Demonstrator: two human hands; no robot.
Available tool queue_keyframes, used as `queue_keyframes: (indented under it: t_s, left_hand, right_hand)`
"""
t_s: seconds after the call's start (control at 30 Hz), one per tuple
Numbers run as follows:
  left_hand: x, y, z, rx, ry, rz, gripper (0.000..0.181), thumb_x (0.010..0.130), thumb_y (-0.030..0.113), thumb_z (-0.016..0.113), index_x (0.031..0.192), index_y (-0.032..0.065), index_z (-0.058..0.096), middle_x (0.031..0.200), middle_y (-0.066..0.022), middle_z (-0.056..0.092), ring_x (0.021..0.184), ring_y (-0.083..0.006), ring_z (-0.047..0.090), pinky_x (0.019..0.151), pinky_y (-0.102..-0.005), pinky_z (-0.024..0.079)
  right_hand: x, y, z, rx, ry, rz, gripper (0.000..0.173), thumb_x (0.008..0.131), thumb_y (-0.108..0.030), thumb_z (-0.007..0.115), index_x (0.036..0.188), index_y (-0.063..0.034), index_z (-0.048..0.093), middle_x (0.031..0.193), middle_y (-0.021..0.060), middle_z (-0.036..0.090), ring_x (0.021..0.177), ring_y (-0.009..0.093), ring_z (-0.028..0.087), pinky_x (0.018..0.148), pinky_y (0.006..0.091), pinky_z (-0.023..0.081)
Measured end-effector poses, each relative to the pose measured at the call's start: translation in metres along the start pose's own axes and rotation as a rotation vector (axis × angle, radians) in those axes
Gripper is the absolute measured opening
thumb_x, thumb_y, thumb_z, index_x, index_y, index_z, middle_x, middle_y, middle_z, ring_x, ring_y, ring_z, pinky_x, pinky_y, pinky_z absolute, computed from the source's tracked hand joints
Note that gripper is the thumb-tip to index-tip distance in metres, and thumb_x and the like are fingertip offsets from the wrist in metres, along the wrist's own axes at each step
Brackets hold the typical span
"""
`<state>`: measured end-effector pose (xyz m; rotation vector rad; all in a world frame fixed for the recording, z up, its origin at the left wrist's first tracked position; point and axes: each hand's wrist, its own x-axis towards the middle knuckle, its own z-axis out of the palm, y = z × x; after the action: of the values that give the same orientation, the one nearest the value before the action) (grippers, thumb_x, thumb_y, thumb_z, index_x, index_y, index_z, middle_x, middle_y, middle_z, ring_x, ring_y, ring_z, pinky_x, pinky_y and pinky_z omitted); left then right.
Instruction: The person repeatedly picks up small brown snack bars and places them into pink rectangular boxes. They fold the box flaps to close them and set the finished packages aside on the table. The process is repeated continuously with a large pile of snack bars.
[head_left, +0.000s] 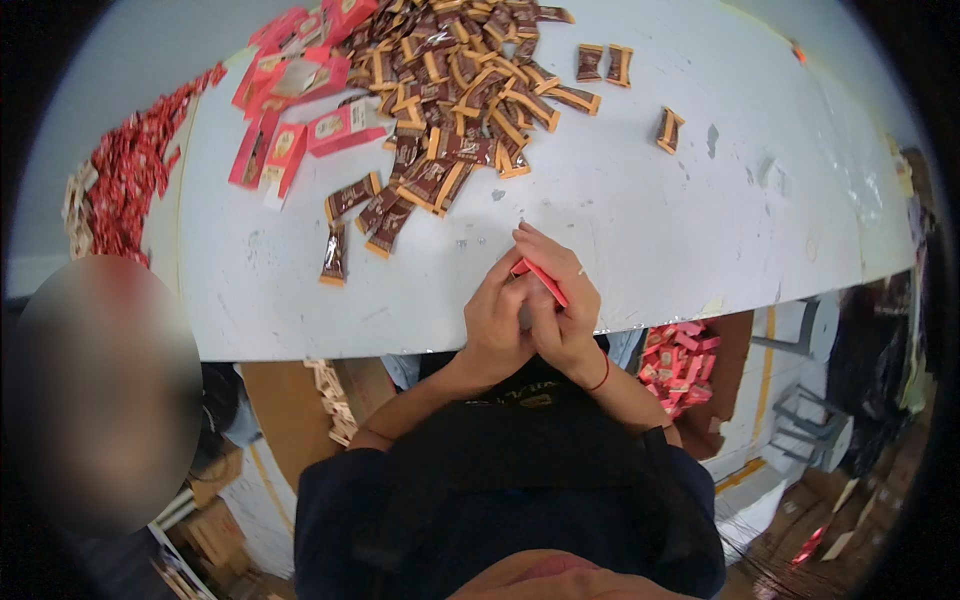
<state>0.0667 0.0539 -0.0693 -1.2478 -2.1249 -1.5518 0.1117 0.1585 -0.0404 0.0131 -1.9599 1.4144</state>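
Both hands meet just above the front edge of a white table (285, 322). Between them is a small pink cardboard box (549, 283), mostly hidden by the fingers. My left hand (495, 319) grips it from the left, with its fingers curled inward. From the other side my right hand (574, 296) wraps around it, a red cord on the wrist. Beyond the hands lies a heap of brown wrapped packets with tan ends (450, 97). To the heap's left are several pink boxes (346, 129), some open. One stray packet (670, 130) lies to the right.
Red wrapped packets (131, 176) are heaped at far left. A person's blurred shape (105, 390) is at the left. Below the table's edge, a cardboard box (731, 375) holds pink boxes (679, 364); another carton (281, 405) stands lower left. A grey stool (832, 442) is at right.
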Motion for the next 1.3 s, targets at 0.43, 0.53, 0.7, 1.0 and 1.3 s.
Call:
queue_keyframes:
  t_s: [0.43,0.53,0.7,1.0,1.3]
  left_hand:
    - [0.006,0.012,-0.011,-0.173,-0.127,-0.285,0.051,0.067,0.008,0.077,0.115,0.0042,0.061,0.128,-0.015,0.059,0.11,-0.0315,0.061,0.092,-0.0387,0.049]
    - [0.002,0.01,-0.006,-0.198,-0.015,-0.239,0.049,0.067,0.01,0.078,0.112,0.0046,0.063,0.127,-0.0131,0.06,0.111,-0.0299,0.061,0.094,-0.0388,0.048]
    - [0.001,0.005,-0.003,-0.268,0.013,-0.23,0.052,0.068,0.009,0.078,0.117,0.0047,0.06,0.126,-0.0143,0.061,0.109,-0.0303,0.062,0.091,-0.0386,0.05]
    - [0.004,0.009,-0.012,-0.168,-0.059,-0.219,0.053,0.07,0.011,0.077,0.12,0.0052,0.059,0.123,-0.0133,0.061,0.104,-0.03,0.065,0.086,-0.037,0.053]
    - [0.011,-0.007,-0.022,-0.054,-0.119,0.084,0.036,0.075,0.014,0.072,0.11,0.0127,0.064,0.117,-0.0091,0.061,0.091,-0.0232,0.067,0.075,-0.0326,0.056]
  right_hand:
    - [-0.002,-0.003,-0.017,0.054,-0.058,0.1,0.041,0.096,-0.029,0.05,0.115,0.004,0.065,0.119,0.0221,0.062,0.12,0.04,0.055,0.102,0.0452,0.042]
    - [-0.001,-0.001,-0.017,-0.099,-0.107,-0.017,0.034,0.092,-0.019,0.053,0.114,0.0046,0.065,0.12,0.0234,0.062,0.119,0.042,0.056,0.101,0.0454,0.044]
    - [-0.01,0.003,-0.01,-0.229,-0.046,-0.051,0.032,0.094,-0.012,0.048,0.115,0.0066,0.064,0.125,0.0267,0.058,0.12,0.039,0.056,0.1,0.0432,0.046]
    - [-0.007,0.006,-0.018,-0.243,-0.195,-0.105,0.032,0.09,-0.007,0.053,0.118,0.0024,0.064,0.131,0.0251,0.054,0.126,0.042,0.05,0.103,0.0463,0.043]
    - [-0.009,-0.01,-0.04,-0.708,-0.363,-0.169,0.06,0.08,-0.007,0.067,0.133,0.0092,0.045,0.145,0.0272,0.036,0.131,0.049,0.038,0.106,0.0526,0.037]
